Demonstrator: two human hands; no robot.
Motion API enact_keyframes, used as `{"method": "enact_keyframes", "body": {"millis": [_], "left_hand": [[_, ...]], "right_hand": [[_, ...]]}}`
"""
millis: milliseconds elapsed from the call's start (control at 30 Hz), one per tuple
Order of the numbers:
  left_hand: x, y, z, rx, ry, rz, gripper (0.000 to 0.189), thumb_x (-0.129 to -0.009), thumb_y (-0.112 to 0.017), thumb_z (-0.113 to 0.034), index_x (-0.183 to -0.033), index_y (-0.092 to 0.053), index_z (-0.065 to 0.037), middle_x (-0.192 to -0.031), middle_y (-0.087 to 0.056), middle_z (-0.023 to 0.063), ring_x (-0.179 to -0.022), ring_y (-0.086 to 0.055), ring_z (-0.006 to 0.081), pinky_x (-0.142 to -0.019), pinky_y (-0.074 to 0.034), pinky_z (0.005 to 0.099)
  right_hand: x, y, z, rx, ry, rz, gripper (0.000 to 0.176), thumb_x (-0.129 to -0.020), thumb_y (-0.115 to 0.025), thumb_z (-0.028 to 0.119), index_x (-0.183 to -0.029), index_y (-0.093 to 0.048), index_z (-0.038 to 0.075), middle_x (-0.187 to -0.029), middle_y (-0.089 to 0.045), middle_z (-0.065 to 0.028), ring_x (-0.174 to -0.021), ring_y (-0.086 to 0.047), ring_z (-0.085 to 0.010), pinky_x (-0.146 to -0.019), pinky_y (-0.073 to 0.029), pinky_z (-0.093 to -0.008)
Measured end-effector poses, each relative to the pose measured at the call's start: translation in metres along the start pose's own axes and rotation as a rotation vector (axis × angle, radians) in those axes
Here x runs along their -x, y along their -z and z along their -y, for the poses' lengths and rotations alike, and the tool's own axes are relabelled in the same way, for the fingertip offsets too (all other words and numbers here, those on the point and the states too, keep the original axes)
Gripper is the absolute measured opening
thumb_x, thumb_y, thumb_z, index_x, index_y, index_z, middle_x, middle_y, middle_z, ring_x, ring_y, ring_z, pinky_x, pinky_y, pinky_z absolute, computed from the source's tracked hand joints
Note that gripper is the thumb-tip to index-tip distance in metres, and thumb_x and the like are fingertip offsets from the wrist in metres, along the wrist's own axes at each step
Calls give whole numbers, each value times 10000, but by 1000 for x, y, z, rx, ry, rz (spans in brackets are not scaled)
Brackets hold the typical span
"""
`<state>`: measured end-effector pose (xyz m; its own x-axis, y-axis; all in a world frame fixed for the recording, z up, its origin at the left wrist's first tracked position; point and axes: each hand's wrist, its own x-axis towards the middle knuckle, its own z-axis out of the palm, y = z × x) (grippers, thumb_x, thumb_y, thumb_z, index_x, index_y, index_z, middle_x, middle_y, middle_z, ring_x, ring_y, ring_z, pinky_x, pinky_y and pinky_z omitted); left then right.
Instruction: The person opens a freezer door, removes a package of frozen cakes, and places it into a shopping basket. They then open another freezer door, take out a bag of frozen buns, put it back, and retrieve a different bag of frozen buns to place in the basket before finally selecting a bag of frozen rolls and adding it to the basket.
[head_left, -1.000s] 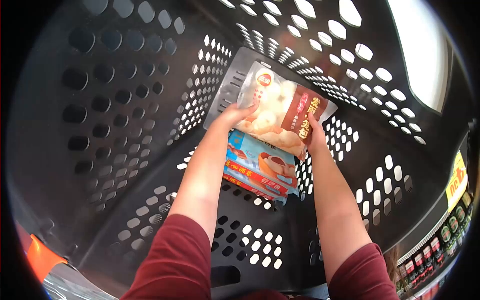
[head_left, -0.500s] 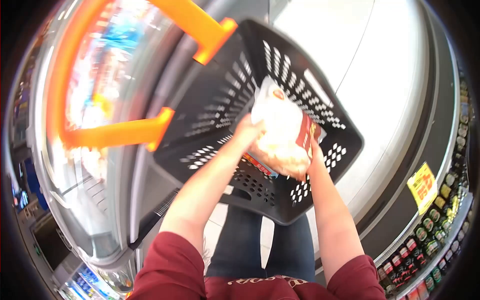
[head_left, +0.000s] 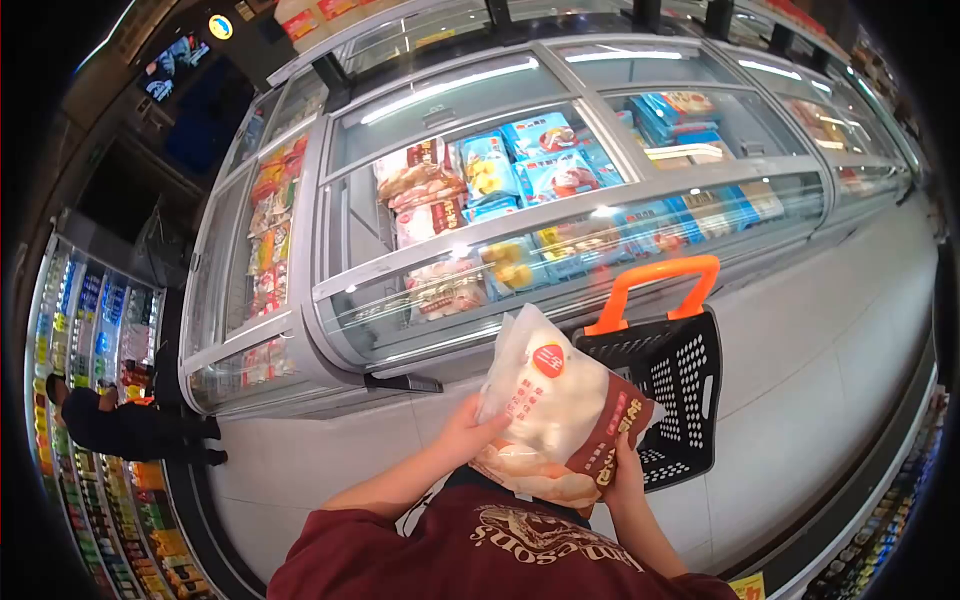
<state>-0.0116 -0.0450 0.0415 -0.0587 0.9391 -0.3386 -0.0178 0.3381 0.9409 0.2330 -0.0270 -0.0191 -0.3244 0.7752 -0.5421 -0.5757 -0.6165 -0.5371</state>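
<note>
A white and dark red bag of frozen buns (head_left: 555, 400) is held up in front of my chest, its printed front facing me. My left hand (head_left: 470, 428) grips the bag's left edge. On the opposite side, my right hand (head_left: 624, 472) is closed on the dark red end. Behind the bag and to its right is a black shopping basket (head_left: 690, 375) with an orange handle (head_left: 650, 270). The bag and my right hand hide part of the basket, and its bottom cannot be made out.
A glass-topped chest freezer (head_left: 480, 250) stretches ahead, with blue, white and red bags (head_left: 565, 175) inside. Another freezer (head_left: 255, 240) adjoins it on the left. Stocked shelves (head_left: 95, 450) line the far left, where a person in dark clothes (head_left: 120, 425) stands. More shelves (head_left: 890, 510) run along the right.
The bag has come up out of the basket in both hands. My view has lifted and turned toward the freezers, and the basket now sits to the right.
</note>
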Motion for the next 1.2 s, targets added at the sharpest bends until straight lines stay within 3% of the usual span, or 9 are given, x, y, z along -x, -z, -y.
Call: {"method": "enact_keyframes", "body": {"millis": [167,300,500,600,633,833,900,1033,1200], "left_hand": [[12,99,-21,141,108,-243,264,-812,-564,-128,-1031,-481,-5,-952,-560,54,-829,-548,115,-656,-497,252],[-19,178,-31,307,-67,-300,248,-819,-555,-118,-1026,-480,-5,-942,-559,53,-827,-549,123,-657,-500,259],[-82,252,-82,407,-120,-325,269,-863,-487,-172,-1071,-472,-1,-953,-562,58,-862,-545,128,-710,-479,265],[-132,271,-94,465,-114,-378,278,-864,-484,-192,-1068,-475,-3,-945,-570,74,-860,-557,145,-696,-477,270],[-149,274,-96,501,-104,-400,279,-863,-486,-196,-1065,-477,-4,-943,-573,82,-857,-561,152,-691,-477,272],[-252,318,-61,722,243,-541,264,-858,-495,-213,-1002,-508,8,-906,-586,127,-742,-593,173,-623,-487,289],[-280,328,-33,601,219,-620,278,-853,-501,-225,-988,-517,18,-881,-593,128,-720,-594,174,-606,-486,292],[-327,361,2,406,320,-669,304,-842,-517,-243,-970,-534,33,-846,-605,128,-715,-591,177,-607,-476,297],[-389,401,91,196,400,-707,319,-846,-495,-267,-999,-535,10,-848,-615,119,-725,-593,181,-657,-458,304]], "right_hand": [[-49,-117,-9,146,-101,70,374,-878,-450,256,-1186,-373,60,-1069,-511,-63,-920,-540,-163,-768,-458,-303],[-111,-205,-15,239,-106,162,382,-881,-435,267,-1195,-367,60,-1100,-517,-76,-950,-544,-181,-807,-453,-314],[-197,-313,22,418,-84,309,380,-879,-434,247,-1203,-353,65,-1125,-503,-73,-980,-527,-162,-826,-441,-313],[-261,-347,43,501,-176,315,359,-870,-449,242,-1178,-393,65,-1071,-541,-69,-928,-556,-165,-795,-458,-303],[-279,-360,48,559,-179,224,315,-867,-453,236,-1131,-445,64,-1018,-573,-76,-882,-576,-167,-774,-468,-302],[-460,-347,17,597,-539,221,274,-850,-470,218,-1069,-482,55,-980,-578,-91,-876,-568,-207,-750,-475,-342],[-492,-349,1,594,-617,142,234,-856,-453,206,-1000,-519,33,-937,-599,-115,-825,-591,-207,-730,-485,-334],[-550,-347,-30,520,-549,174,227,-848,-469,196,-1003,-512,36,-903,-606,-108,-749,-604,-206,-696,-499,-332],[-609,-325,-75,666,-349,132,295,-832,-517,221,-1058,-488,33,-910,-595,-65,-739,-585,-162,-669,-472,-294]]}}
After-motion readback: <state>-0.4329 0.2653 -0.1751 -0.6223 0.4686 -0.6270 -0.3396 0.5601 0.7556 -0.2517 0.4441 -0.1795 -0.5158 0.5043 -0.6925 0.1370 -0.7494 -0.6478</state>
